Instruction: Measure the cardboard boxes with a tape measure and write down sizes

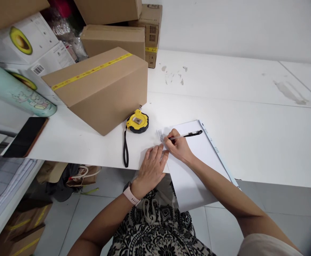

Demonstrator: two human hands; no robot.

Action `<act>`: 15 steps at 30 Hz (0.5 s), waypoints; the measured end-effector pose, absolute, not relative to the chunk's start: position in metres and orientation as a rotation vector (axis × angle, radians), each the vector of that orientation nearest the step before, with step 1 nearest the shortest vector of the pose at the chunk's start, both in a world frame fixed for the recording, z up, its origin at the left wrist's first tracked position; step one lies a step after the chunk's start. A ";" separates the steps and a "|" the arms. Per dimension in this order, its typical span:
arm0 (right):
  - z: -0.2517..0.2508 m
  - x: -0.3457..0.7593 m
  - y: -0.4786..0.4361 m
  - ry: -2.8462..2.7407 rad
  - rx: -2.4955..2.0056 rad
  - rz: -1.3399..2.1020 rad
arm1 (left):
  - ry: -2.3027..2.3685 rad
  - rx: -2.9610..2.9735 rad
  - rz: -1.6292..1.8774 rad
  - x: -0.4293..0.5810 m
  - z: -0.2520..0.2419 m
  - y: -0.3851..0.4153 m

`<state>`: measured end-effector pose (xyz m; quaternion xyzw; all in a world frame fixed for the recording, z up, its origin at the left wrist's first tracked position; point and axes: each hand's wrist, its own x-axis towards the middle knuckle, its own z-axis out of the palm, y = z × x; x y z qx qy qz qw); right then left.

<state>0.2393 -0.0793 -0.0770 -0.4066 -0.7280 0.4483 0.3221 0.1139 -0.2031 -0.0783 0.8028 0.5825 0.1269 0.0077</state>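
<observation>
In my right hand (pixel 180 146) is a black-and-clear pen (pixel 189 134), its fingers closed around the lower part and the tip near the upper left of the white paper (pixel 195 177). Rows of small dark writing show at that corner. The sheet lies on a pad or folder with a pale blue edge (pixel 216 151) and overhangs the table front. My left hand (pixel 151 169), wearing a pink-banded watch, rests flat at the paper's left edge with fingers stretched out. A yellow-and-black tape measure (pixel 137 121) with a wrist strap lies left of the paper.
A taped cardboard box (pixel 110 96) stands behind the tape measure, with more boxes (pixel 115 39) behind it. At the left are a mint-green bottle (pixel 19 92), a dark phone (pixel 26 137) and white avocado-printed boxes (pixel 30 39). The white table (pixel 264 142) stretches right, its surface stained.
</observation>
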 end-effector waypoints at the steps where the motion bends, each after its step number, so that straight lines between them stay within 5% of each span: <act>1: -0.077 0.239 -0.079 -1.912 -1.069 1.180 | 1.822 2.513 0.397 0.114 -0.078 -0.203; 15: -0.077 0.240 -0.079 -1.906 -1.100 1.192 | 1.833 2.505 0.380 0.114 -0.078 -0.204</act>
